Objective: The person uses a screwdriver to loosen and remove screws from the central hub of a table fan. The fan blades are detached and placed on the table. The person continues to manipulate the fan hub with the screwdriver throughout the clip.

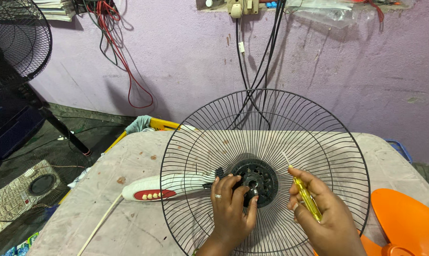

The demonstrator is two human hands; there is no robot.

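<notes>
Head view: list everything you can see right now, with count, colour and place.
fan guard: one, black wire, lying on the table centre
hub: one, black, middle of the guard
fan base: one, white with red button panel, left of the hub, under the guard
cord: one, white, running off the table's near left
screwdriver: one, yellow handle, in the right hand
blade: one, orange, table's right edge
table: one, pale stained cover
second fan: one, black, upper left
wires: several, red, green and black, on the purple wall
left hand: on the hub, ring on one finger
right hand: holding the screwdriver
</notes>
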